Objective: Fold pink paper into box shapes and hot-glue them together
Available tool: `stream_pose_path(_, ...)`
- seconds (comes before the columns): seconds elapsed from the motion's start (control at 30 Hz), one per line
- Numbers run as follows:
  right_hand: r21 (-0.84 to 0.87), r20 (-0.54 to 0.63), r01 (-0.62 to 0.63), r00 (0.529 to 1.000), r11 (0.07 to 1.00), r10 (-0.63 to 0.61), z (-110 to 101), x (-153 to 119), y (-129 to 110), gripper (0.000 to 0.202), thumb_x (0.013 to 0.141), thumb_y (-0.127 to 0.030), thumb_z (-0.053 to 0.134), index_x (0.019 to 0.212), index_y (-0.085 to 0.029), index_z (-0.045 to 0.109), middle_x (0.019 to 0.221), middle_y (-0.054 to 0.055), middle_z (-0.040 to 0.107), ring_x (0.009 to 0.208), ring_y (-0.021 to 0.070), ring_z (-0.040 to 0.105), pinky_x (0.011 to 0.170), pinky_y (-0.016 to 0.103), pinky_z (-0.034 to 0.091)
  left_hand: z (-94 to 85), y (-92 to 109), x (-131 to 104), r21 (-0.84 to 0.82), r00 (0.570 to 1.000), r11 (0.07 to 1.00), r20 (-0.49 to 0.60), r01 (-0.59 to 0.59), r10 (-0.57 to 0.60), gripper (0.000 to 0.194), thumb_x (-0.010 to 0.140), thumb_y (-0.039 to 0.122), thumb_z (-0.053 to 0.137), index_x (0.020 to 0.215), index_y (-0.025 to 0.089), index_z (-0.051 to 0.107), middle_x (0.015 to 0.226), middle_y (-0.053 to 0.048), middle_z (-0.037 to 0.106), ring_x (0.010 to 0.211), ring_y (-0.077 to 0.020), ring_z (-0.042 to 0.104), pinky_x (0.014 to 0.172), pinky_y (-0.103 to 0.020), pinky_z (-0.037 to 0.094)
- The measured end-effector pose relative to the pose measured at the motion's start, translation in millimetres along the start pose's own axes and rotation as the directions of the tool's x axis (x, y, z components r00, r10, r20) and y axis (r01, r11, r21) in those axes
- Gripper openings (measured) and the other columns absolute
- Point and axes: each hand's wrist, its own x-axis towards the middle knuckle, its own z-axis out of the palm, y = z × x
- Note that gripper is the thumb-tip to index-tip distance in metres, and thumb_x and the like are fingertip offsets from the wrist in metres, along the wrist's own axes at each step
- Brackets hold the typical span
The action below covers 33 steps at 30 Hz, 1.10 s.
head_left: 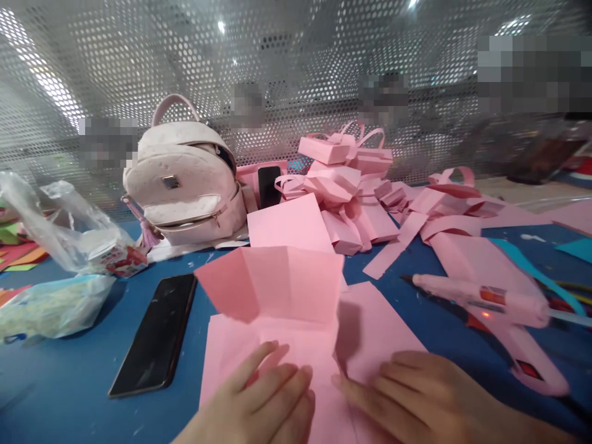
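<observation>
- Plastic bag (78, 216) and carton (118, 256): beyond my left fingers, well off to the left; a packet (60, 305) lies nearer, contents unclear.
- Phone (155, 333): flat on the blue table (69, 394), near my left fingers, the first thing an outward sweep would meet.
- Backpack (185, 185): farther beyond those fingers, past the phone.
- Left hand (272, 394): fingers loosely bent, laid on the paper, clasping nothing visible.
- Paper (291, 283): pink, creased, under my fingertips, its far flap standing just past them. It should be light and stiff enough to keep a crease, yet easy to dent or tear; I'd hold it by the flap's side edges, without squeezing.
- Pile (342, 203) of pink pieces: beyond my fingers, crowding the far side.
- Right hand (411, 394): fingertips at the paper's right edge, over a second sheet (383, 314); I can't tell whether they pinch.
- Glue gun (490, 302): right of my right fingers, red light lit, nozzle turned inward, probably hot; it hems in that side.
</observation>
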Motion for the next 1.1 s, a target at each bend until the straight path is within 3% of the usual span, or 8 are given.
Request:
stream_pose_path(0.13,-0.011,0.003,-0.03,1.0,0.999,0.03,1.9,-4.2,9.6,0.05,0.111,-0.018,0.018,0.115,-0.016,0.068,0.074,0.0,0.077,0.06,0.017,0.067,0.058,0.037,0.044,4.7,8.8,-1.4,0.023,1.0,1.0,-0.016,0.01,-0.01,0.026,0.106,0.019,0.051,0.114,0.021,0.075,0.117,0.004,0.078,0.107,-0.0113,0.07,0.131,-0.043,0.014)
stream_pose_path(0.27,-0.031,0.051,-0.091,0.994,0.995,0.092,6.2,-5.7,-0.1,0.043,0.111,-0.025,0.025,0.122,-0.016,0.066,0.078,0.001,0.077,0.057,0.0174,0.064,0.055,0.037,0.042,11.1,17.3,-9.6,0.066,0.995,0.997,-0.092,0.032,-0.026,0.034,0.109,0.02,0.042,0.113,0.021,0.075,0.122,0.0,0.076,0.107,-0.011,0.071,0.13,-0.041,0.022)
stream_pose_path(0.37,-0.087,0.119,-0.12,0.984,0.989,0.13,9.9,-2.8,-14.9,0.04,0.109,-0.034,0.034,0.128,-0.014,0.063,0.07,0.0,0.073,0.053,0.0183,0.062,0.051,0.037,0.04,10.7,19.3,-12.4,0.083,1.0,0.996,-0.011,0.011,-0.01,0.034,0.109,0.02,0.041,0.117,0.02,0.073,0.126,-0.002,0.075,0.111,-0.0129,0.07,0.127,-0.038,0.028)
stream_pose_path(0.57,-0.367,0.1,-0.154,0.974,0.918,0.203,22.6,4.6,-34.7,0.055,0.108,-0.04,0.022,0.114,-0.009,0.067,0.053,0.003,0.064,0.039,0.0196,0.053,0.048,0.039,0.026,1.3,17.7,-6.0,0.066,0.999,0.997,0.026,-0.029,0.027,0.032,0.107,0.015,0.042,0.119,0.016,0.072,0.121,-0.002,0.076,0.115,-0.017,0.068,0.13,-0.046,0.016)
stream_pose_path(0.77,-0.473,0.14,-0.186,0.949,0.861,0.282,18.3,23.5,-45.5,0.041,0.092,-0.048,0.057,0.102,-0.011,0.072,0.048,0.002,0.06,0.035,0.0192,0.05,0.048,0.041,0.011,-3.5,19.1,-7.3,0.054,0.997,0.997,0.048,-0.058,0.055,0.035,0.109,0.023,0.04,0.121,0.014,0.072,0.124,-0.005,0.075,0.118,-0.0202,0.065,0.13,-0.047,0.012)
stream_pose_path(0.83,-0.466,0.159,-0.13,0.961,0.875,0.228,16.0,26.7,-47.6,0.027,0.086,-0.041,0.068,0.092,-0.015,0.073,0.052,0.003,0.062,0.037,0.0183,0.051,0.047,0.041,0.01,-1.5,20.7,-10.6,0.053,0.995,0.997,0.076,-0.064,0.06,0.041,0.11,0.032,0.037,0.126,0.013,0.07,0.129,-0.007,0.073,0.119,-0.0213,0.063,0.13,-0.047,0.013)
stream_pose_path(0.9,-0.463,0.169,-0.055,0.974,0.884,0.149,15.1,25.4,-48.9,0.016,0.084,-0.032,0.072,0.088,-0.017,0.073,0.053,0.003,0.063,0.039,0.018,0.05,0.047,0.04,0.009,0.7,22.6,-13.4,0.052,0.999,0.998,0.027,-0.027,0.026,0.049,0.11,0.04,0.033,0.128,0.012,0.069,0.129,-0.008,0.073,0.115,-0.0232,0.063,0.128,-0.049,0.015)
stream_pose_path(1.1,-0.47,0.149,-0.045,0.98,0.882,0.13,14.2,8.6,-53.4,0.037,0.096,-0.031,0.055,0.121,-0.009,0.07,0.05,0.001,0.059,0.039,0.0197,0.047,0.049,0.041,0.013,-9.1,23.6,-9.6,-0.003,0.994,0.999,0.108,-0.032,0.032,0.05,0.105,0.047,0.045,0.133,0.01,0.065,0.127,-0.006,0.074,0.114,-0.0242,0.063,0.127,-0.045,0.02)
